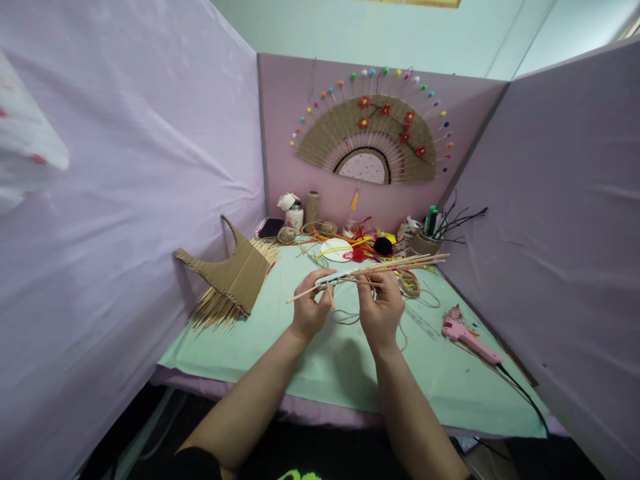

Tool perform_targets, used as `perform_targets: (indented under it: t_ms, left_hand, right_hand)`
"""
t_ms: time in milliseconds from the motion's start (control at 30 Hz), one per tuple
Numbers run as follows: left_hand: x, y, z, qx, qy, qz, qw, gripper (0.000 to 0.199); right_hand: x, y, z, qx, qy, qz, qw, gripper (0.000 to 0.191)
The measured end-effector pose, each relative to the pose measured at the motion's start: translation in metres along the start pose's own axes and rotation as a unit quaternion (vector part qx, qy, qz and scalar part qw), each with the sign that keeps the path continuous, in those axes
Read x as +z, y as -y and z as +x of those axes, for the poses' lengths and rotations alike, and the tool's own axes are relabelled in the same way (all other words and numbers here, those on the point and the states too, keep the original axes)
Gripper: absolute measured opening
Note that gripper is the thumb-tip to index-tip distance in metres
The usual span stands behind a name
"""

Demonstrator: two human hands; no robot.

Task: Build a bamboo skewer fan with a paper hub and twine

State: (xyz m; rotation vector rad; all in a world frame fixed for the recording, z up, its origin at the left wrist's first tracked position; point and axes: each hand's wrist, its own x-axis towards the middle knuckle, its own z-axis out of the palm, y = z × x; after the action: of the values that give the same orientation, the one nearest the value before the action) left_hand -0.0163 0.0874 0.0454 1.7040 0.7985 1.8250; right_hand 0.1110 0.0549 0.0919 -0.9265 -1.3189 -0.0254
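Between lilac walls (160,140), sticks (395,265) are held above mint cloth (320,367).

Bare wood on the thin sticks (415,261), pale, matt and smooth along their length! Off to the left, plain brown cardboard makes up the cutout (240,273), dull-faced, with a rougher ribbed edge. And here's the fan (320,137), its band coarse and fibrous like twine, no shine at all. Smooth pink plastic on the glue gun (470,340), catching a soft gleam! Wrinkled cloth covers the lilac partition (150,133), while the black pompom (383,246) looks fuzzy and thoroughly matt.
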Motion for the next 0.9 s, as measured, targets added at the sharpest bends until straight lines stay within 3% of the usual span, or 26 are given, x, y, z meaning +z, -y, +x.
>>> perform_targets:
  t_ms: [367, 733, 900]
  left_hand:
    - [0.003, -0.006, 0.000, -0.014, -0.011, -0.019, 1.000, 0.032]
    - [0.003, 0.004, -0.001, -0.011, 0.023, -0.079, 0.997, 0.038]
    - [0.005, 0.007, 0.000, -0.032, -0.016, -0.044, 0.998, 0.029]
  right_hand:
    - [-0.001, 0.001, -0.001, 0.015, 0.004, 0.009, 1.000, 0.013]
    - [0.001, -0.003, 0.003, 0.095, -0.015, 0.064, 0.993, 0.013]
    - [0.000, -0.004, 0.002, 0.111, -0.011, 0.073, 0.991, 0.014]
